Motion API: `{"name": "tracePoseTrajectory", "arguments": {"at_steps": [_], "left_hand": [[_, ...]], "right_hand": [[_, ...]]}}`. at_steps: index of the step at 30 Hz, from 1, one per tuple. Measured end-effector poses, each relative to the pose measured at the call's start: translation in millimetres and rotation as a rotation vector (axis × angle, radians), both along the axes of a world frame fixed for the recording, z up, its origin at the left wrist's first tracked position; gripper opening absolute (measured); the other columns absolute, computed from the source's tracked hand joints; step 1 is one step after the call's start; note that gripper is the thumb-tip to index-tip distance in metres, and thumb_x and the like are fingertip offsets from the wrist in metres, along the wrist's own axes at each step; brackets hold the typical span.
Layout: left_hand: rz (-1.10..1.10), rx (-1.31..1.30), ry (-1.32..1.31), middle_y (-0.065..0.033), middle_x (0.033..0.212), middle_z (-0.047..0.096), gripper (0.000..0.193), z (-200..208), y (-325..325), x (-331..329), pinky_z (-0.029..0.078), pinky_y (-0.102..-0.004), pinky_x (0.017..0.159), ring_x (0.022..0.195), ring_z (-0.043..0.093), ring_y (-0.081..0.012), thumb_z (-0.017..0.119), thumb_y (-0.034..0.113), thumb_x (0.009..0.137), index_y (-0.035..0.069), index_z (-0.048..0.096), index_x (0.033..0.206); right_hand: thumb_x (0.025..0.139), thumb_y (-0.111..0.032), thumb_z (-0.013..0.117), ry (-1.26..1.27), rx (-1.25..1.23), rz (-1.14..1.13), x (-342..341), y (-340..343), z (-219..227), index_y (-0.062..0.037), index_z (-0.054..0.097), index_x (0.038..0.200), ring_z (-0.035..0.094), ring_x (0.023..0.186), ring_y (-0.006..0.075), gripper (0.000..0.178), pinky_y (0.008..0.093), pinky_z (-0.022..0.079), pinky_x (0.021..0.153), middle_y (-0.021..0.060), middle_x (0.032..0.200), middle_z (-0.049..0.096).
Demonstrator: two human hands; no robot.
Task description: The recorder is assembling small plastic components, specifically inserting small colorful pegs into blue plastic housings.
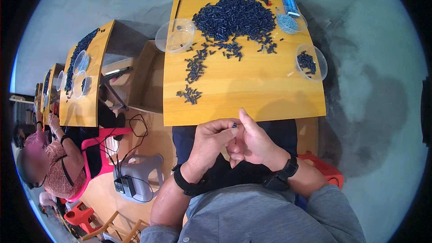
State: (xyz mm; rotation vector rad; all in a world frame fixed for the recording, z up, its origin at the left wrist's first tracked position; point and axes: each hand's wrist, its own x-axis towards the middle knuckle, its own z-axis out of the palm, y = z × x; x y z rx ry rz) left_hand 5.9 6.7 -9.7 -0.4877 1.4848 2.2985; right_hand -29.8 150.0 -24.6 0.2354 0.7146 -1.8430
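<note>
Both hands are held together in front of the table's near edge. My left hand [204, 141] is closed, thumb and forefinger pinching a small black tubular piece [234, 126]. My right hand [258, 144] is beside it, its thumb raised and its fingers curled in toward the left fingertips; whatever is inside those fingers is hidden. On the yellow tabletop [252, 85] lies a large heap of small black tubular pieces [234, 15]. Smaller clusters trail from it down the left side, ending in a little pile [189, 94] closest to my hands.
A clear bowl [176, 45] overhangs the table's left edge. On the right, one clear bowl [318, 67] holds black pieces, another [302, 26] pale blue bits, beside a blue packet [290, 4]. Left are an open cardboard box [146, 78], a grey stool [146, 175], cables and a seated person [63, 166].
</note>
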Motion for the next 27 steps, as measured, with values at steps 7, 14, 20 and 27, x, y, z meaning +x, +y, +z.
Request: {"name": "tracePoseTrajectory", "arguments": {"at_steps": [7,14,20,27], "left_hand": [[-0.040,0.119,-0.020,-0.0100,0.064,0.062,0.019,4,-6,4,0.053,-0.0289,0.045,0.053,0.064,-0.0182,0.051,0.001,0.089,-0.010,0.061,0.102],[-0.066,-0.067,0.096,-0.0118,0.078,0.065,0.023,-15,4,11,0.055,-0.0287,0.063,0.064,0.066,-0.0174,0.055,-0.002,0.088,-0.007,0.059,0.110],[0.061,-0.174,0.154,-0.0128,0.105,0.063,0.032,-41,5,12,0.050,-0.0276,0.084,0.097,0.061,-0.0166,0.060,-0.002,0.085,-0.006,0.055,0.117],[0.039,-0.304,0.027,-0.0095,0.093,0.066,0.024,-70,-10,3,0.049,-0.0252,0.075,0.086,0.062,-0.0141,0.061,0.002,0.084,-0.006,0.060,0.107]], "right_hand": [[0.095,-0.060,0.028,0.027,0.011,-0.008,6,-1,-5,0.0000,0.052,0.086,0.048,0.040,0.0131,0.065,0.0330,0.053,0.041,0.0031,0.053,0.046],[0.096,-0.042,0.045,0.103,0.145,-0.038,8,11,-7,-0.0026,0.054,0.083,0.047,0.038,0.0112,0.042,0.0305,0.051,0.037,0.0008,0.052,0.046],[0.093,-0.029,0.053,0.859,0.801,-0.288,-51,72,3,-0.0006,0.058,0.076,0.051,0.044,0.0134,0.034,0.0286,0.044,0.042,0.0046,0.055,0.053],[0.084,-0.027,0.062,1.487,1.705,-0.131,-155,138,18,0.0035,0.061,0.085,0.062,0.076,0.0380,0.030,0.0441,0.048,0.066,0.0239,0.079,0.063]]}}
